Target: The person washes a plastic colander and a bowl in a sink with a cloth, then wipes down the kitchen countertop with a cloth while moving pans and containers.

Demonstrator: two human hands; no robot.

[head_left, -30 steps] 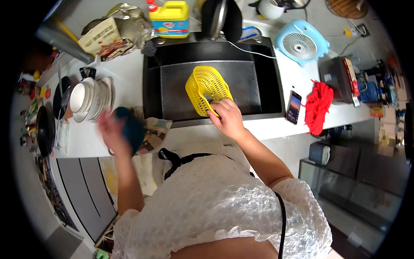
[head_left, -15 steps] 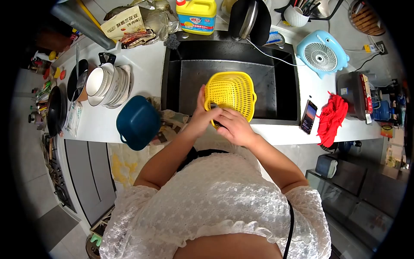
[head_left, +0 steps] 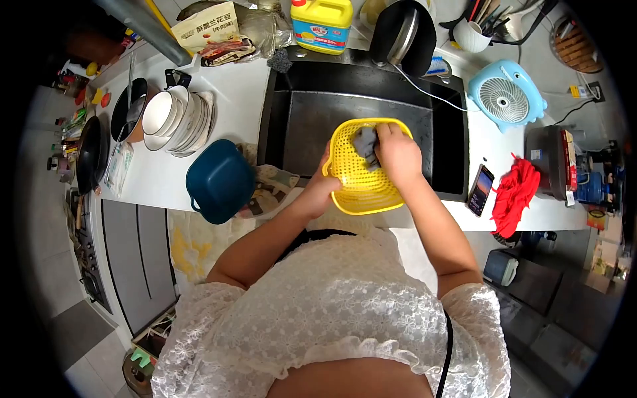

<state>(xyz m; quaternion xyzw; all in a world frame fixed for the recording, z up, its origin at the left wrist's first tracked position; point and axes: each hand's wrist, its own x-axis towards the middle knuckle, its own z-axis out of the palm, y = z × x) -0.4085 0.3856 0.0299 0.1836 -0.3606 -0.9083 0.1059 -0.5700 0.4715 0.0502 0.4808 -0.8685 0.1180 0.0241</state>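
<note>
A yellow perforated basket (head_left: pixel 371 200) is held over the front edge of the black sink (head_left: pixel 318 113), its open side facing up. My left hand (head_left: pixel 321 189) grips the basket's left side, thumb over the rim. Inside the basket, my right hand (head_left: pixel 399 156) holds a grey cloth (head_left: pixel 366 144) against the upper part of the inner wall; its fingertips are partly hidden. A dark blue basin (head_left: pixel 222 180) sits on the counter left of the sink, beside a patterned cloth (head_left: pixel 273 189).
Stacked white bowls (head_left: pixel 160 114) and plates stand on the left counter (head_left: pixel 232 99). Behind the sink are a yellow detergent jug (head_left: pixel 322 26) and a black pan. To the right lie a blue fan (head_left: pixel 503 99), a phone (head_left: pixel 480 190) and a red cloth (head_left: pixel 514 196).
My left hand has left the blue basin and taken hold of the yellow basket. The basket has turned and tilted open, and my right hand has moved from its rim to inside, with the grey cloth.
</note>
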